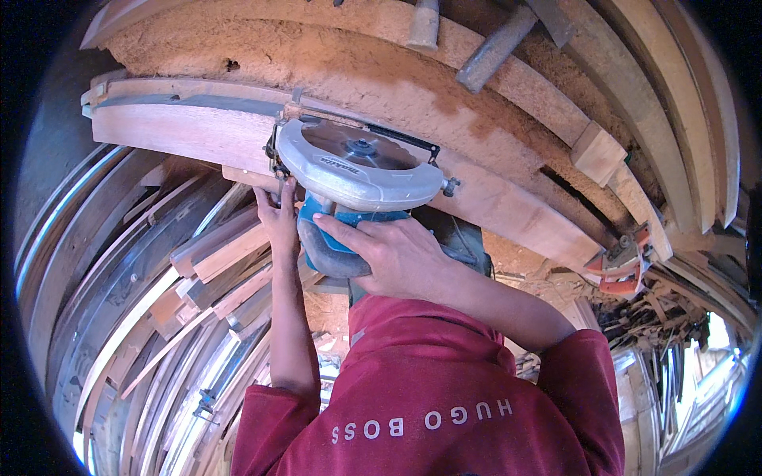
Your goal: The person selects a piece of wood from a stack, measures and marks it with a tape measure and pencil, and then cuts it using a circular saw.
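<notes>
A circular saw (357, 178) with silver guard and blue body rests on a long pale board (175, 131) that runs across the workbench. My right hand (397, 254) is wrapped around the saw's dark handle, index finger stretched along it. My left hand (278, 214) is just left of the saw, thumb and fingers gripping a small wood piece (246, 174) at the board's near edge, close to the front of the saw's base. The lower part of the blade is hidden.
The sawdust-covered bench (206, 47) holds wooden offcuts, a block (595, 155) and two cylindrical pieces at the back. An orange tool (615, 270) sits at the right end. Stacked planks (143, 262) fill the lower left; a scrap pile (651, 317) lies lower right.
</notes>
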`<action>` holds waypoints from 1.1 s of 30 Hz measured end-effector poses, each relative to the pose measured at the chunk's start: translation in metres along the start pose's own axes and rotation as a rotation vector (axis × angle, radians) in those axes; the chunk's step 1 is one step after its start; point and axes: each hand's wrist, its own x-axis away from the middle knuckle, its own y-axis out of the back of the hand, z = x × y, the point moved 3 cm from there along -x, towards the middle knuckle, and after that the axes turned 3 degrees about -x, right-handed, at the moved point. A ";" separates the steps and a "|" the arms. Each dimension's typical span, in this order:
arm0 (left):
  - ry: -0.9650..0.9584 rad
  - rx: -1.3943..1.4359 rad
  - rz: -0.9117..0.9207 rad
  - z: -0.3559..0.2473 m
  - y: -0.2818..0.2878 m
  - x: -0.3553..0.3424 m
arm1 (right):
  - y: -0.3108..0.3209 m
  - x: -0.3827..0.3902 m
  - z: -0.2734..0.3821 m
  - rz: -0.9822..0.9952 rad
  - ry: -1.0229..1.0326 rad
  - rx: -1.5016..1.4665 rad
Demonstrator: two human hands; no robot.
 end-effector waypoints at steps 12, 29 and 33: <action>0.029 -0.015 0.000 -0.007 0.000 0.003 | -0.004 -0.002 -0.003 -0.040 0.032 0.025; 0.061 0.101 0.031 -0.002 0.002 -0.001 | -0.001 -0.006 0.002 0.023 -0.064 0.010; 0.047 0.044 -0.020 0.009 0.005 -0.006 | -0.002 -0.006 0.005 -0.035 -0.042 0.001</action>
